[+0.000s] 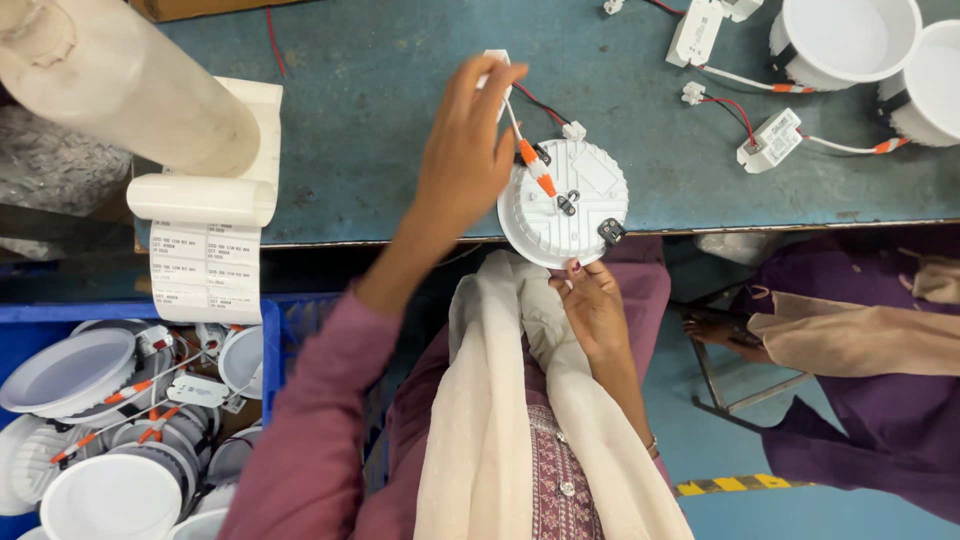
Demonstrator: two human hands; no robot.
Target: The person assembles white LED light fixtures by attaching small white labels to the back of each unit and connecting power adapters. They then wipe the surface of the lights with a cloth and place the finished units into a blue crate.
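A round white downlight (pixel 563 203) lies back-side up at the near edge of the blue-green bench (pixel 380 130). My right hand (pixel 592 302) grips its rim from below with the fingertips. My left hand (pixel 466 148) is raised over the bench to the left of the lamp and pinches a small white driver box (pixel 497 62). A white cable with orange sleeves (pixel 534 166) and a red-and-black wire (pixel 540 103) run from the box to the lamp's back.
Two more white downlights (pixel 845 38) with driver boxes (pixel 770 140) and wires lie at the bench's far right. A roll of white labels (pixel 205 235) hangs off the left edge. A blue crate (pixel 272 345) at lower left holds several downlights. Another person in purple (pixel 860 350) sits at right.
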